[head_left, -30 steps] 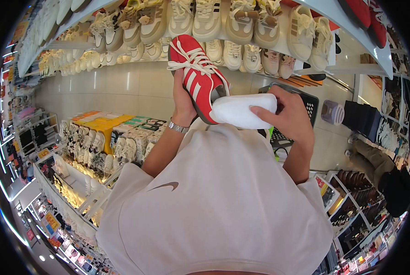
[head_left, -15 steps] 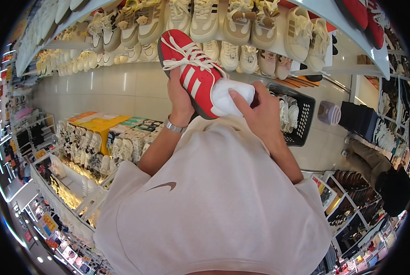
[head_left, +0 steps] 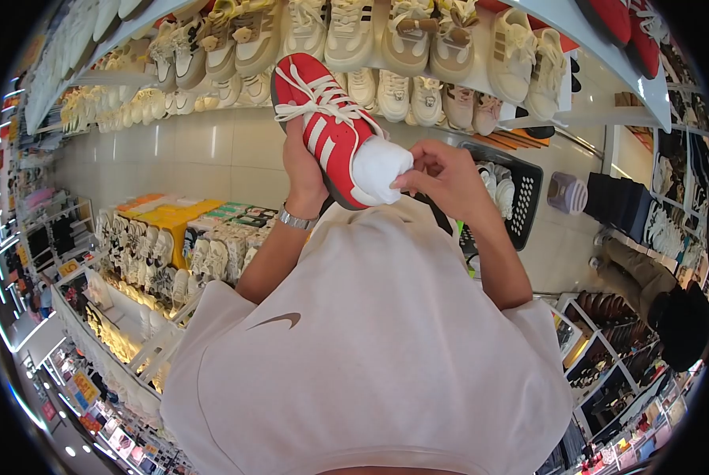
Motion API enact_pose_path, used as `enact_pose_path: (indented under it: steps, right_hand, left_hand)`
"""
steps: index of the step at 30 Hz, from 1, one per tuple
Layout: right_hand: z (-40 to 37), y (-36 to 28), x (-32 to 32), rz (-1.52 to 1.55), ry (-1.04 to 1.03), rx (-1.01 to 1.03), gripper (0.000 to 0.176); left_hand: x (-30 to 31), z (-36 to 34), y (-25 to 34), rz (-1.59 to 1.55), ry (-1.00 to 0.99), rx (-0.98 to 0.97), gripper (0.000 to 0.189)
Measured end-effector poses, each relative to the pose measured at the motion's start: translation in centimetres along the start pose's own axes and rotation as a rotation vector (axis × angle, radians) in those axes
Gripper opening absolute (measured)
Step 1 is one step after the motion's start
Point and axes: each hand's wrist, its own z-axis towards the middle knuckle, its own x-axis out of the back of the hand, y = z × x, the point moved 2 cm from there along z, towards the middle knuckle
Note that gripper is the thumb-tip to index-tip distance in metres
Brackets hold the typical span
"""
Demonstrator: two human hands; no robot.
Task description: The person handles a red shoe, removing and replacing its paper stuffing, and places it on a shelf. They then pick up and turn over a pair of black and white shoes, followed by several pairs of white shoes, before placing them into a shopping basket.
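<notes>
While the fingers (head_left: 422, 152) of the right hand (head_left: 451, 184) bend close together at the outer end of a white wad (head_left: 381, 170), the thumb touching it, whether they clamp it cannot be told. The wad sits in the heel opening of a red shoe (head_left: 335, 146) with white stripes and laces, partly sticking out. Beneath the shoe, the left hand (head_left: 301, 165) grips it, its fingers mostly hidden, toe tilted toward the shelves. Shoe and hands hang above a glossy tiled floor (head_left: 204, 150). Beyond the toe, a white shelf (head_left: 476, 81) carries pale sneakers, with more below it. To the right, a black basket (head_left: 522, 214) holding shoes stands on the floor; farther off is a person (head_left: 681, 326) in dark clothing. Stacked goods and a yellow cloth (head_left: 172, 226) lie to the left.
</notes>
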Motion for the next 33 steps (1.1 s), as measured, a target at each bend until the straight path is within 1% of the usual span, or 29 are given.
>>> enact_pose_path:
  steps: [2,3,6,8,9,10,11,12,14,15,16,17,18,19,20,21,22,24,25,29,31,32,33]
  right_hand:
    - [0.5,-1.0,-0.2,-0.406,0.036,0.026,0.028]
    - [0.6,-1.1,-0.4,-0.406,0.039,0.029,0.028]
    - [0.8,-1.0,-0.9,-0.485,0.090,-0.034,0.031]
    - [1.3,-0.8,-2.2,-0.697,0.050,0.137,0.032]
    - [1.5,0.1,-2.6,-0.694,0.055,0.135,0.032]
    - [1.8,1.2,-2.8,-0.712,0.141,0.162,0.031]
    - [2.1,1.7,-2.8,-0.732,0.229,0.194,0.030]
    - [2.1,1.3,-2.9,-0.732,0.236,0.194,0.030]
    - [1.6,0.3,-2.9,-0.646,0.328,0.099,0.029]
    - [1.7,-0.2,-3.0,-0.644,0.326,0.100,0.029]
    - [2.0,-0.7,-2.9,-0.659,0.400,0.114,0.033]
    - [2.2,-1.0,-2.8,-0.673,0.477,0.127,0.036]
    - [2.7,-0.8,-2.8,-0.670,0.484,0.123,0.036]
    - [3.0,-0.5,-2.8,-0.666,0.504,0.208,0.036]
    - [3.3,-0.2,-2.8,-0.667,0.519,0.297,0.036]
    - [3.4,0.0,-3.0,-0.636,0.482,0.320,0.036]
    - [3.3,-0.2,-2.7,-0.637,0.487,0.321,0.036]
    - [3.1,-0.7,-2.2,-0.468,0.295,0.214,0.039]
    - [2.7,-1.2,-1.9,-0.417,0.243,0.194,0.041]
    - [2.4,-0.6,-2.2,-0.474,0.265,0.259,0.037]
    - [2.8,0.1,-2.9,-0.406,0.346,0.220,0.034]
    - [3.2,0.4,-3.3,-0.406,0.348,0.222,0.034]
    - [3.5,0.9,-3.5,-0.336,0.411,0.215,0.034]
  left_hand:
    - [-0.2,-0.3,0.4,0.053,0.011,-0.010,0.050]
    - [-0.3,-0.4,0.6,0.107,0.024,-0.021,0.052]
    - [0.4,-0.3,0.6,0.077,-0.010,0.013,0.050]
    - [0.2,-0.6,0.5,0.080,-0.010,0.005,0.050]
    - [0.1,-0.9,0.3,0.148,0.005,-0.017,0.050]
    - [-0.1,-1.0,0.3,0.215,0.017,-0.038,0.050]
    - [0.0,-0.8,0.5,0.163,-0.021,-0.017,0.051]
    - [-0.4,-0.6,0.5,0.165,-0.027,-0.016,0.051]
    - [-1.0,-1.1,0.0,0.195,-0.036,0.051,0.054]
    - [-1.3,-1.4,-0.5,0.192,-0.037,0.097,0.056]
    - [-1.2,-1.4,-1.2,0.215,-0.037,0.096,0.055]
    - [-1.7,-1.7,-1.7,0.217,0.003,0.093,0.055]
    - [-1.9,-2.1,-2.2,0.219,0.043,0.093,0.054]
    - [-1.8,-2.0,-2.2,0.228,0.032,0.104,0.054]
    - [-1.6,-1.6,-2.1,0.162,-0.010,0.139,0.052]
    - [-1.4,-1.3,-2.0,0.093,-0.050,0.171,0.051]
    - [-1.2,-1.0,-1.9,0.094,-0.055,0.172,0.051]
    - [-0.7,-0.8,-1.7,0.001,-0.098,0.219,0.048]
    - [-0.4,-0.6,-1.6,-0.015,-0.098,0.221,0.047]
    - [-0.7,-1.0,-1.5,0.016,-0.065,0.227,0.047]
    - [-0.6,-1.0,-1.7,0.019,-0.016,0.192,0.048]
    - [-0.5,-1.0,-1.9,0.020,-0.018,0.191,0.048]
    - [-0.4,-0.9,-2.0,0.025,-0.005,0.131,0.048]
